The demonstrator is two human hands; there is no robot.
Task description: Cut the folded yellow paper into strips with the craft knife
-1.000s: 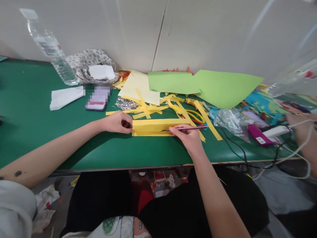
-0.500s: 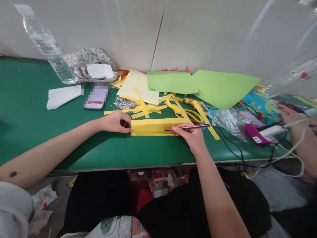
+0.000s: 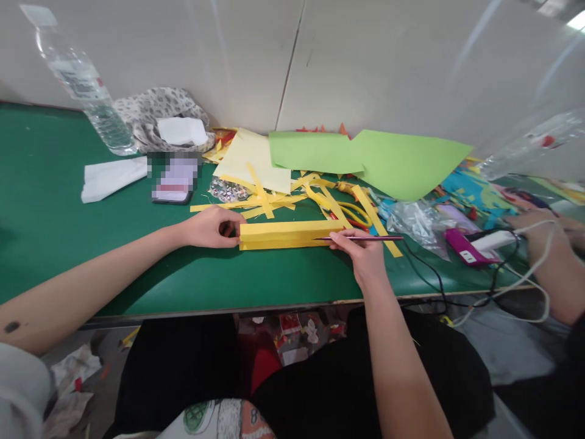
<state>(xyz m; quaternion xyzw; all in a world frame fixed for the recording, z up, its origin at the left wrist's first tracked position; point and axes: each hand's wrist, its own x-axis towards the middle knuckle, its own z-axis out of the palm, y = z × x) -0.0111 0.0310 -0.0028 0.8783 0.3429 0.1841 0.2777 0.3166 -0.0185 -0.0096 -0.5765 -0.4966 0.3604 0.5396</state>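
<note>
A long strip of yellow paper (image 3: 286, 236), creased lengthwise, lies near the front of the green table. My left hand (image 3: 211, 228) pinches its left end between thumb and fingertips. At the other end, my right hand (image 3: 363, 250) grips a thin purple pencil (image 3: 388, 238), and its fingertips touch the paper's right end. The pencil lies almost level, its dark tip pointing left across the paper. Behind the strip are narrow yellow paper offcuts (image 3: 262, 198) and the yellow handles of a tool (image 3: 356, 213).
At the back lie green sheets (image 3: 406, 161) and a pale yellow sheet (image 3: 256, 158). A water bottle (image 3: 98, 110), cloth (image 3: 158, 110) and phone (image 3: 176, 180) stand or lie left. Rightward are a plastic bag (image 3: 418, 222), a magenta device (image 3: 468, 247), cables and another person's hand (image 3: 534, 228).
My right hand has slid a little to the right along the yellow paper with the pencil, which now lies flatter. The paper's upper flap stands more folded. My left hand stays at the left end.
</note>
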